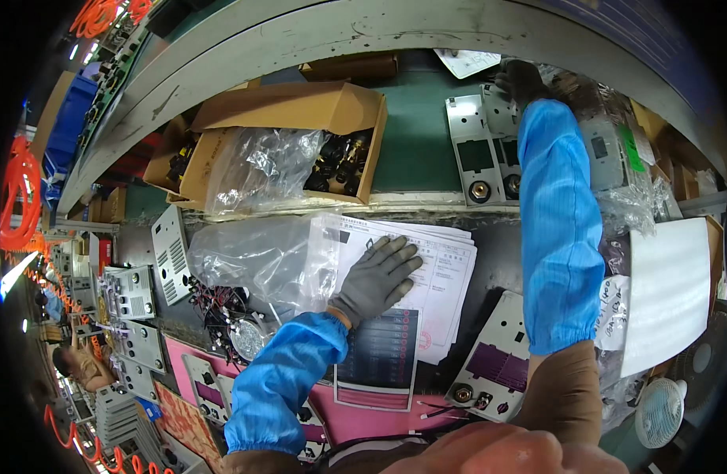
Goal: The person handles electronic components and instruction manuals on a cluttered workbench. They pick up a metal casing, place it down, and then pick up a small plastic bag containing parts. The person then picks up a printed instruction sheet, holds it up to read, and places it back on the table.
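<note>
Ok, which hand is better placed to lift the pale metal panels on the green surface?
Probably the right grey-gloved hand: it's near the panels, at their far end; the left grey-gloved hand rests on white printed sheets.

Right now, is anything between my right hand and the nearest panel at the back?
Nothing visible: your right hand is at the far end of the panel, though I can't tell whether they touch. The clear plastic lies to the right, out of the way.

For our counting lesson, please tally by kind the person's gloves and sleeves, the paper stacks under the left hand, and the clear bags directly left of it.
Gloves: 2
Blue sleeves: 2
Paper stack: 1
Clear bag: 1
Total: 6
</note>
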